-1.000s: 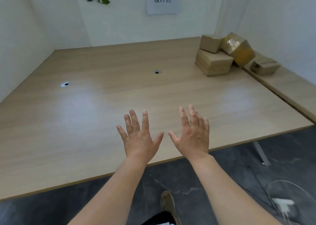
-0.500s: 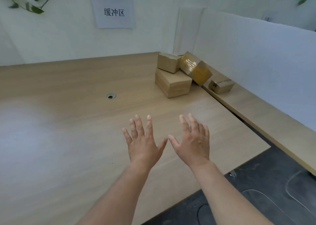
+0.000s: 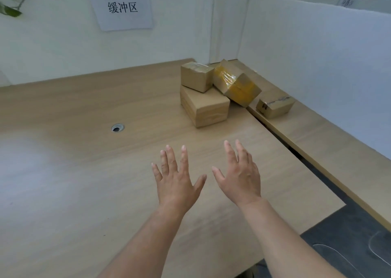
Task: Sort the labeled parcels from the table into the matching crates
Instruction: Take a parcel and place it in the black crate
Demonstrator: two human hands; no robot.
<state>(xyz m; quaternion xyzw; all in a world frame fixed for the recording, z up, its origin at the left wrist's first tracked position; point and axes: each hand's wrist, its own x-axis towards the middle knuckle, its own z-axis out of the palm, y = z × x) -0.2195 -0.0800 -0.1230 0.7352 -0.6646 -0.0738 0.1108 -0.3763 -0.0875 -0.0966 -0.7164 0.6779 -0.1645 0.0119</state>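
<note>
My left hand (image 3: 175,182) is out flat over the worktop (image 3: 84,172), fingers spread, holding nothing. My right hand (image 3: 241,176) is just beside it, fingers straight and empty too. Up ahead in the far corner sit the parcels: a plain box (image 3: 205,106) with a smaller box (image 3: 196,76) on top, a yellow-taped parcel (image 3: 237,83) tilted against them, and a small parcel (image 3: 275,106) apart on the side worktop (image 3: 317,142).

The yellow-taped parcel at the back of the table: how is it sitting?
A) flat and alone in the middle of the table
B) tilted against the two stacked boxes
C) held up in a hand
B: the yellow-taped parcel sits tilted, with one end against the stacked boxes, while the left hand and the right hand are open and hold nothing.
</note>
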